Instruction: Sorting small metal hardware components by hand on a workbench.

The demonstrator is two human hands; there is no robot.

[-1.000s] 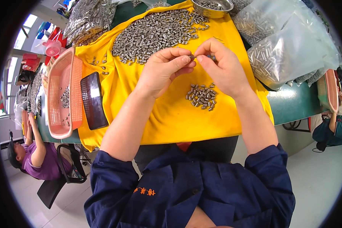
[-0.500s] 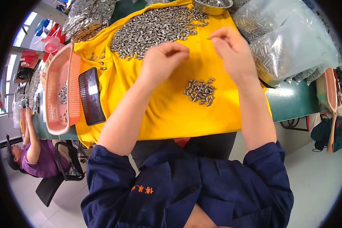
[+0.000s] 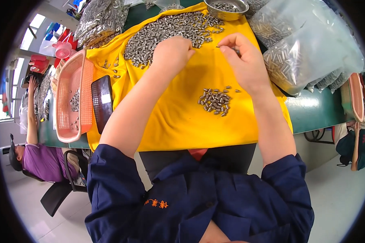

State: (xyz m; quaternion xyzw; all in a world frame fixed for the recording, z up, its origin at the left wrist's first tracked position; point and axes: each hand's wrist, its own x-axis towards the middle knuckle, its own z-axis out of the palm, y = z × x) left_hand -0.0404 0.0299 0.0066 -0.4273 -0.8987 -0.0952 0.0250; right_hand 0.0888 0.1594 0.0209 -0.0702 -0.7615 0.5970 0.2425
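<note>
A broad pile of small shiny metal cylinders (image 3: 162,34) covers the far part of a yellow cloth (image 3: 182,129). At the pile's near right edge is my left hand (image 3: 172,52), its fingers curled down; what they hold, if anything, is hidden. My right hand (image 3: 247,65) hovers over the cloth to the right, thumb and forefinger pinched on a small metal piece (image 3: 218,46). More metal shows beneath its curled fingers. Nearer me lies a small heap of metal cylinders (image 3: 215,102), with a couple of loose ones at its upper right.
A metal bowl (image 3: 227,11) of parts stands at the far edge. Clear bags of metal parts (image 3: 286,65) crowd the right; another bag (image 3: 101,22) sits far left. Left of the cloth's middle are a black phone (image 3: 102,99) and a pink basket (image 3: 69,101). People sit at both sides.
My left hand has moved away from me to the pile's edge. The right hand has come slightly left and nearer. Another loose cylinder now lies right of the small heap.
</note>
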